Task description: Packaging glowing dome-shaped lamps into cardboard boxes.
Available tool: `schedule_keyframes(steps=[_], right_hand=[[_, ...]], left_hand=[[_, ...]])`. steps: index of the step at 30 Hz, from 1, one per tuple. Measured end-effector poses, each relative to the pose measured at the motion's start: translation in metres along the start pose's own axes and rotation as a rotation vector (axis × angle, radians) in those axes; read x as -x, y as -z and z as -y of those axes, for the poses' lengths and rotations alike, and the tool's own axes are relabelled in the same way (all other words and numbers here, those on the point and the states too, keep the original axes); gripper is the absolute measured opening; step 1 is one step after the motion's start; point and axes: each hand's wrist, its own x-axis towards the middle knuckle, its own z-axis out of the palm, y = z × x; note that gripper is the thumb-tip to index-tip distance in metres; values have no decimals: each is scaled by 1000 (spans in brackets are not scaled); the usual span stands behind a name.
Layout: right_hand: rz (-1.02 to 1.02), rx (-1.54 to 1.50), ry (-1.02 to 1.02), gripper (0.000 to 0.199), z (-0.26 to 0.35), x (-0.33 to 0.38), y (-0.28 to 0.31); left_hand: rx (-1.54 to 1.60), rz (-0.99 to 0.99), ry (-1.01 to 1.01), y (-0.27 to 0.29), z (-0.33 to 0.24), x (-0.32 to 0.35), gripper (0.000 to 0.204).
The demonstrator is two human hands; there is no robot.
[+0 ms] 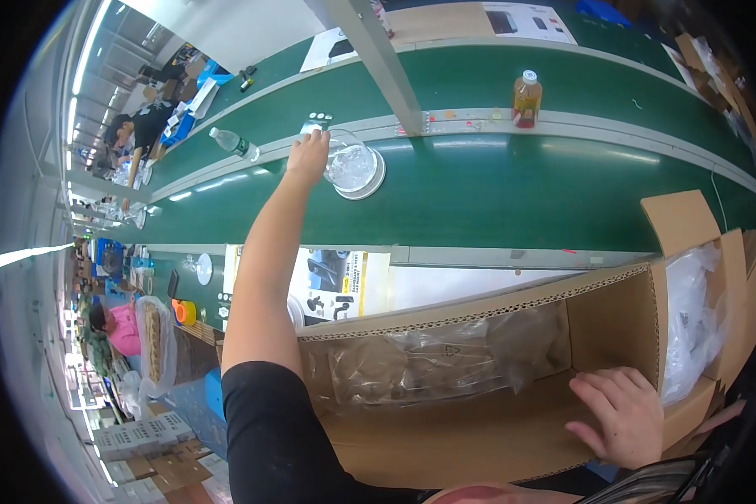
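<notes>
My left hand [309, 156] reaches far out over the green conveyor belt [496, 189], its fingers curled closed at the left edge of a round white tub [353, 170]. Clear plastic fills the tub's top. Whatever those fingers hold is hidden. Just beyond them lies a small white card with dots [317, 120]. My right hand [620, 416] is open, fingers spread, over the near right side of a big open cardboard box [445, 445]. Inside the box, clear plastic bags [420, 365] lie along the far wall.
A clear water bottle [235, 144] lies left of the tub. A bottle of amber drink [527, 99] stands on the far rail. More plastic bags [690, 319] fill the box's right side. An orange tape roll [185, 312] sits left. Other people work at the far left.
</notes>
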Motion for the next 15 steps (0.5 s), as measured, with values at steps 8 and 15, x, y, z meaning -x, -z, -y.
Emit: schedule_keyframes(steps=[8, 15], right_hand=[[2, -12, 8, 48, 2, 1, 2], [-324, -78, 133, 36, 0, 10, -8]], left_hand=[[-233, -283, -135, 20, -9, 16, 22], [146, -501, -174, 192, 23, 125, 23]])
